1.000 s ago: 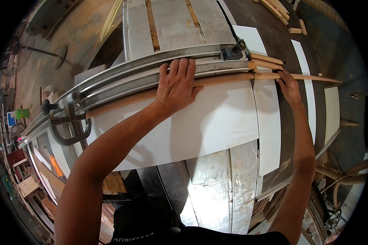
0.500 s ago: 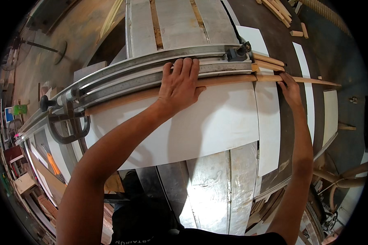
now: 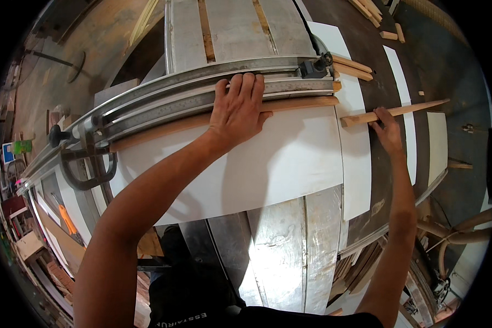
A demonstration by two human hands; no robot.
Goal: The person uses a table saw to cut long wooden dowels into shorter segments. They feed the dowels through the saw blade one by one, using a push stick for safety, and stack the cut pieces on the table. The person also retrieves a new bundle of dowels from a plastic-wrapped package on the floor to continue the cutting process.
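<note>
My left hand (image 3: 236,109) is closed over the metal fence (image 3: 172,109), its fingers hooked on the rail and its thumb by a long wooden strip (image 3: 303,104). That strip lies along the near side of the fence, on a white board (image 3: 295,153). To the right, my right hand (image 3: 388,131) pinches a separate length of wooden strip (image 3: 358,119). This piece tapers to its far right end and sits at an angle, apart from the strip under my left hand. A narrow slot runs between the two pieces.
A black clamp or stop (image 3: 315,66) sits at the fence's right end, with short wooden pieces (image 3: 352,68) beyond it. A curved metal clamp (image 3: 87,172) is at its left end. More wood pieces (image 3: 366,11) lie at the far right. Bare metal table (image 3: 279,235) shows nearer me.
The right-hand length of wood has come away from the long strip, its near end swinging toward me in my right hand. My left hand keeps its place on the fence.
</note>
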